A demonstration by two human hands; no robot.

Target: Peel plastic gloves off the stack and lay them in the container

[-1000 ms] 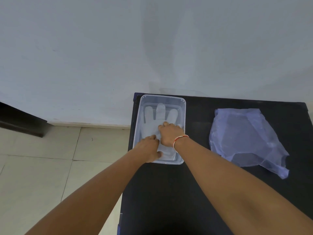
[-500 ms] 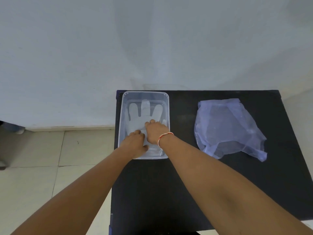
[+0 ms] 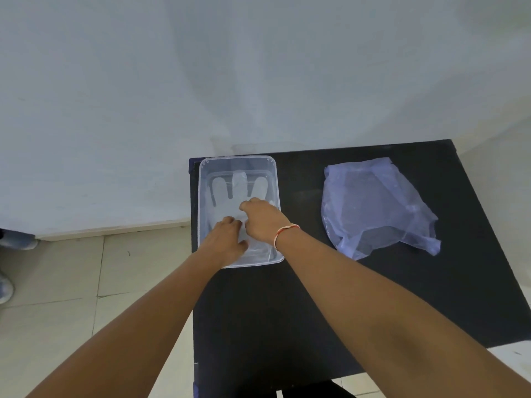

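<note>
Closest to the camera you just get two bare forearms reaching forward over the black counter (image 3: 287, 311), the left one coming in from over the tiled floor (image 3: 57, 282) and the right one crossing the counter's near part. Both end inside the clear plastic container (image 3: 276, 179), which sits at the counter's far left corner. The left hand (image 3: 227, 239) is down at the near end of the container with its fingers curled under, resting on the cuff end of the plastic glove (image 3: 230, 193); can't honestly tell if that grip is pinching the plastic or just pressing on it. The right hand (image 3: 263, 221), with a red and white thread bracelet (image 3: 284, 232) on the wrist, sits just beside it and a bit farther in, fingers bent down onto the glove's palm area, and same deal, the grip is hidden under the knuckles. The glove lies flat in the container with its fingers pointing toward the far wall. Off to the right, well apart from the container, there's a crumpled bluish see-through plastic bag (image 3: 376, 208) lying on the counter. Behind everything is a plain pale wall (image 3: 201, 81).
</note>
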